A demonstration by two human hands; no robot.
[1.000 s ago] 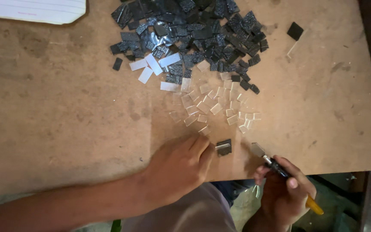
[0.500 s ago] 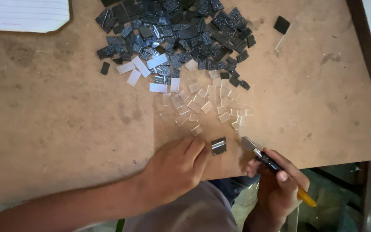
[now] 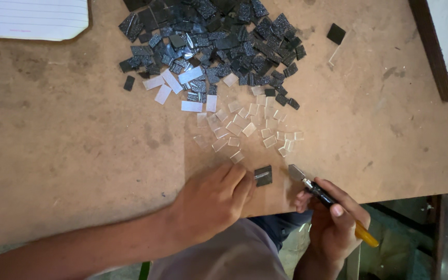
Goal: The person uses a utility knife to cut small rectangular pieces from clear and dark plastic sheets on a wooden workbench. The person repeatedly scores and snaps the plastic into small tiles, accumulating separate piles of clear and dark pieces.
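Pressing down near the front edge of the worktop point(image 3: 68, 155), the left hand point(image 3: 211, 202) lies palm down with its fingers point(image 3: 237, 179) held close together, their tips touching a small dark square tile point(image 3: 263, 176). How much of the tile sits under those fingertips is hard to tell. The left forearm runs in from the lower left corner and is cut off by the frame.

Just right of the tile, the right hand point(image 3: 333, 223) hangs past the worktop's edge, its fingers wrapped tight around a slim cutting tool point(image 3: 322, 194) with a black shaft and a yellow end. The metal head of the tool points at the tile and stops just beside it, apart from it. The wrist is cut off at the bottom edge, and the palm is hidden behind the curled fingers.

Beyond the hands, a loose scatter of small clear pieces point(image 3: 245, 127) lies on the wood; they are pale and hard to pick out against it. A few white strips point(image 3: 175, 83) lie next to them. Farther back sits a large heap of dark tiles point(image 3: 213, 41), its top cut off by the frame. One dark square point(image 3: 336, 33) lies apart at the right. A lined sheet of paper point(image 3: 29, 18) is cropped at the far left corner.
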